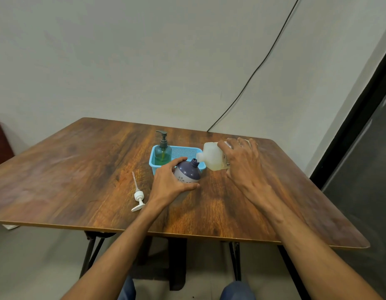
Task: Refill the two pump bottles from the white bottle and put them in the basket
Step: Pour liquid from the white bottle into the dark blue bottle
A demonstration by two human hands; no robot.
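Observation:
My left hand [169, 184] grips a round purple pump bottle [188, 173] standing on the table, its neck open and tilted slightly right. My right hand [243, 161] holds the white bottle [212, 156] tipped on its side, its spout right at the purple bottle's neck. The purple bottle's white pump head [137, 194] lies on the table to the left. A teal pump bottle [163, 151] with its pump on stands in the left end of the blue basket [183, 151], just behind the purple bottle.
The wooden table [79, 169] stands against a pale wall, its front edge near my knees. A black cable [263, 61] runs down the wall to the table's back edge. A dark panel [361, 169] stands at the right.

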